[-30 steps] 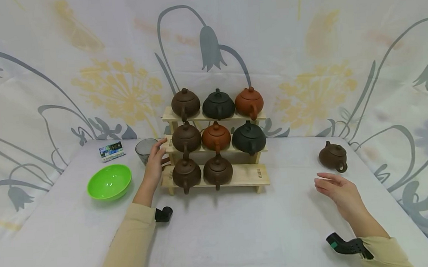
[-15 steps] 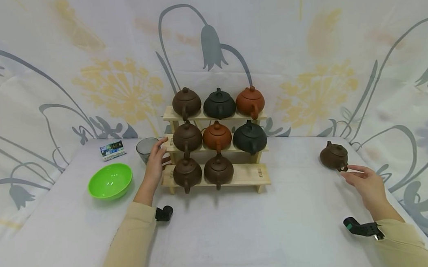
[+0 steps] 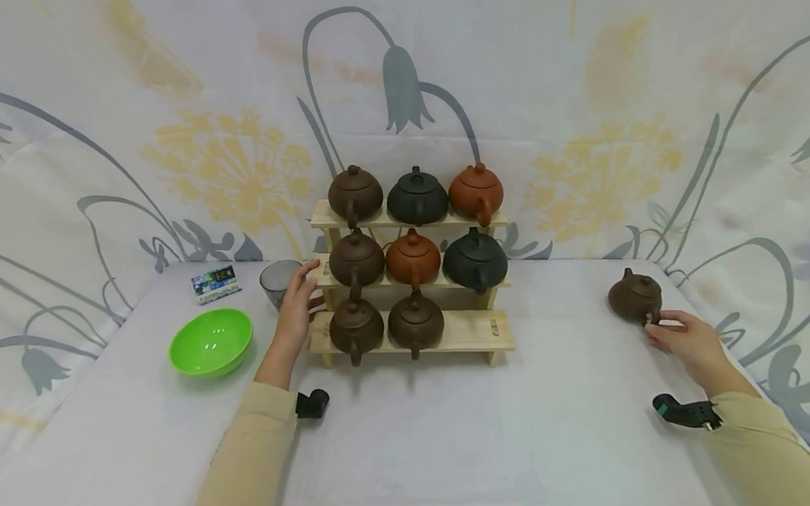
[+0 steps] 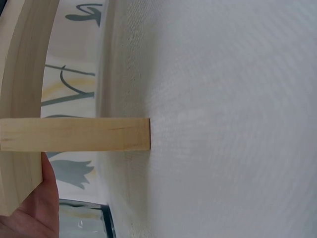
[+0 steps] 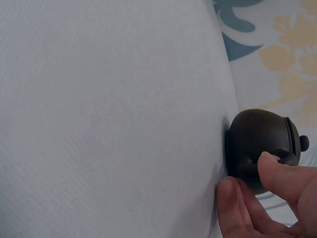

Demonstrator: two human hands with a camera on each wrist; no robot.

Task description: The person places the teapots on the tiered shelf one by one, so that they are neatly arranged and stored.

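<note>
My right hand (image 3: 692,348) pinches the handle of a small dark brown teapot (image 3: 633,297) at the table's right side. In the right wrist view the thumb lies on the near side of the teapot (image 5: 257,134), which sits upright on the white cloth. Over at the left end of a three-step wooden rack (image 3: 472,328), my left hand (image 3: 292,314) holds the middle shelf's end. The left wrist view has part of that hand (image 4: 37,210) behind the plank's end. Brown, black and orange-red teapots fill the upper two steps; two brown teapots (image 3: 415,323) occupy the lowest.
Left of the rack stand a grey glass cup (image 3: 277,276), partly behind my left hand, and a bright green bowl (image 3: 211,342). A small printed box (image 3: 215,284) lies behind the bowl. A flower-patterned cloth (image 3: 526,67) hangs behind the table.
My right hand has moved right and forward to the lone brown teapot and taken its handle. The left hand has stayed at the rack.
</note>
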